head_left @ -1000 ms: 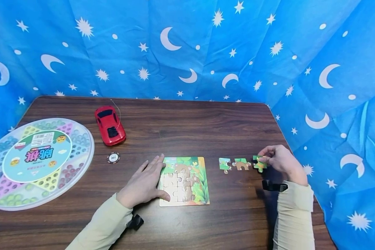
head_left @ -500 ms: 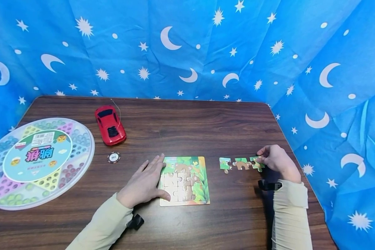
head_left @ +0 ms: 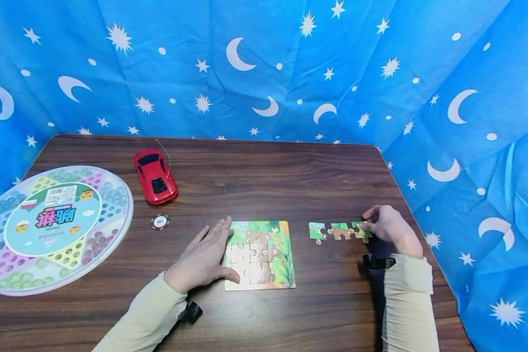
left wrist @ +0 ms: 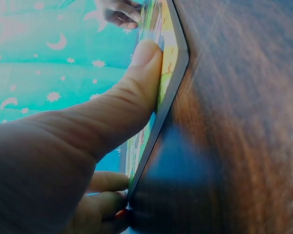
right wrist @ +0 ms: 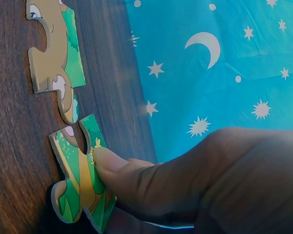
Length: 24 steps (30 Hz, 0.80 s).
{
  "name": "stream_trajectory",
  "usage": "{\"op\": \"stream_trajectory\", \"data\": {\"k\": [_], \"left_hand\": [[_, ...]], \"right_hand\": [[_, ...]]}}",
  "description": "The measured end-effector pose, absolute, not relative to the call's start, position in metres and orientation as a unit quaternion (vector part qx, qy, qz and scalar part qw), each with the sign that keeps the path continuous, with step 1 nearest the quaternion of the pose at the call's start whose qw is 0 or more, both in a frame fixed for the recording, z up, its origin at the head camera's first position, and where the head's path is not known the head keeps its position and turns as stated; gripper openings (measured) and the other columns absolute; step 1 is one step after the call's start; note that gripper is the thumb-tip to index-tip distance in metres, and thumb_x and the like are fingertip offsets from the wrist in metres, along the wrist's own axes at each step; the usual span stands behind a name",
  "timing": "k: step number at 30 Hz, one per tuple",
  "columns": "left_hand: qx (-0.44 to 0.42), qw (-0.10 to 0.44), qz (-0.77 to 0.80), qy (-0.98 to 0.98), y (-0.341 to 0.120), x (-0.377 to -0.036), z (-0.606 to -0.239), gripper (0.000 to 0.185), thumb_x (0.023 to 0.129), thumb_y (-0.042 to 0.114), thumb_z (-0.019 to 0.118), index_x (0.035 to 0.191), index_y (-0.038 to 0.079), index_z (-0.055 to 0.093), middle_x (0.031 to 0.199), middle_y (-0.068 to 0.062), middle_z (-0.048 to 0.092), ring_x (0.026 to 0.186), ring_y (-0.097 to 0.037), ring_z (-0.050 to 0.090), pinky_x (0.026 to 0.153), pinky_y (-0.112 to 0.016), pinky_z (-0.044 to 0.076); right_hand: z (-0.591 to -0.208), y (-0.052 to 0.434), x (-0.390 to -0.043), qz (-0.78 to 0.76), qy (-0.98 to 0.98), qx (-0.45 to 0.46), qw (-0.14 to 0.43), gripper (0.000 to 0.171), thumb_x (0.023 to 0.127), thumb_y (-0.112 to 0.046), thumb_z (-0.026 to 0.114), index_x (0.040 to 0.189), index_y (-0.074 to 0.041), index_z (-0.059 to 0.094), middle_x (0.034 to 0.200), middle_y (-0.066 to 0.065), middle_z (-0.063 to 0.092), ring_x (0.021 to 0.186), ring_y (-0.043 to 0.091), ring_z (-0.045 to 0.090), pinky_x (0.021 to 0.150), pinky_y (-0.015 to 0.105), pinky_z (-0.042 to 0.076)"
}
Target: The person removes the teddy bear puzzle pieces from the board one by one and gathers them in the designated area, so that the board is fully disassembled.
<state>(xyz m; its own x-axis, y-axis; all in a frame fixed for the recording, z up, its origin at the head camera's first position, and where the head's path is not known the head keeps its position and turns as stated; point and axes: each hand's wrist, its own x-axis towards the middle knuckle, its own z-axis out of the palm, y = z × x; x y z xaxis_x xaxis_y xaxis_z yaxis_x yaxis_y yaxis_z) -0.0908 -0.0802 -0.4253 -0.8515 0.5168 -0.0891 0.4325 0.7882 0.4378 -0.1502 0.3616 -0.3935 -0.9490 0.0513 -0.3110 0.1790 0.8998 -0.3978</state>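
My left hand (head_left: 204,256) lies along the left edge of a jigsaw puzzle board (head_left: 292,254), its fingers fairly straight. In the left wrist view the thumb presses on the picture near the board's corner, with the other fingers at its side. To the right, my right hand (head_left: 391,226) pinches a green and orange puzzle piece (right wrist: 78,175) between thumb and fingers. Just beside that piece lies a brown bear puzzle piece (head_left: 341,231), a narrow gap between them in the right wrist view. A green and light blue puzzle piece (head_left: 317,231) sits left of the bear piece.
A red toy car (head_left: 155,177) with a thin wire stands behind my left hand. Near it lies a poker chip (head_left: 160,222). A round Chinese checkers board (head_left: 53,220) fills the left side. Blue star-and-moon cloth (head_left: 264,44) hangs behind and to the right of the table.
My right hand has moved left with its puzzle piece, bringing it close to the bear piece, and has hardly moved in the last half second. The left hand stays in place.
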Motion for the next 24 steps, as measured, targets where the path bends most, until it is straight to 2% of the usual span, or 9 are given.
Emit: {"op": "stream_trajectory", "data": {"k": [6, 14, 18, 24], "left_hand": [[0.253, 0.101, 0.203, 0.94, -0.08, -0.091, -0.425, 0.111, 0.062, 0.062, 0.079, 0.143, -0.004, 0.04, 0.158, -0.02, 0.022, 0.146, -0.031, 0.02, 0.117, -0.05, 0.017], [0.255, 0.097, 0.2, 0.941, -0.08, -0.091, -0.425, 0.111, 0.062, 0.062, 0.078, 0.142, -0.004, 0.04, 0.157, -0.02, 0.023, 0.145, -0.032, 0.021, 0.117, -0.05, 0.018], [0.256, 0.095, 0.197, 0.942, -0.08, -0.091, -0.425, 0.113, 0.061, 0.063, 0.078, 0.143, -0.004, 0.039, 0.157, -0.021, 0.023, 0.145, -0.032, 0.021, 0.117, -0.05, 0.018], [0.254, 0.099, 0.2, 0.941, -0.08, -0.09, -0.424, 0.112, 0.062, 0.063, 0.078, 0.143, -0.004, 0.039, 0.157, -0.021, 0.022, 0.145, -0.032, 0.02, 0.117, -0.05, 0.017]], "right_hand": [[-0.394, 0.359, -0.15, -0.22, 0.961, 0.068, 0.149, 0.021, 0.087, -0.008, 0.07, 0.096, 0.006, 0.059, 0.084, 0.015, 0.062, 0.076, 0.026, 0.058, 0.07, 0.041, 0.048], [-0.395, 0.357, -0.151, -0.206, 0.964, 0.075, 0.151, 0.021, 0.087, -0.01, 0.071, 0.096, 0.006, 0.061, 0.084, 0.015, 0.063, 0.078, 0.027, 0.06, 0.074, 0.043, 0.049], [-0.393, 0.354, -0.15, -0.187, 0.966, 0.072, 0.164, 0.021, 0.088, -0.01, 0.068, 0.099, 0.006, 0.06, 0.084, 0.014, 0.063, 0.074, 0.025, 0.059, 0.071, 0.043, 0.049], [-0.384, 0.342, -0.148, -0.141, 0.974, 0.075, 0.16, 0.029, 0.088, -0.014, 0.067, 0.108, 0.001, 0.053, 0.089, 0.014, 0.06, 0.075, 0.028, 0.057, 0.069, 0.051, 0.046]]}}
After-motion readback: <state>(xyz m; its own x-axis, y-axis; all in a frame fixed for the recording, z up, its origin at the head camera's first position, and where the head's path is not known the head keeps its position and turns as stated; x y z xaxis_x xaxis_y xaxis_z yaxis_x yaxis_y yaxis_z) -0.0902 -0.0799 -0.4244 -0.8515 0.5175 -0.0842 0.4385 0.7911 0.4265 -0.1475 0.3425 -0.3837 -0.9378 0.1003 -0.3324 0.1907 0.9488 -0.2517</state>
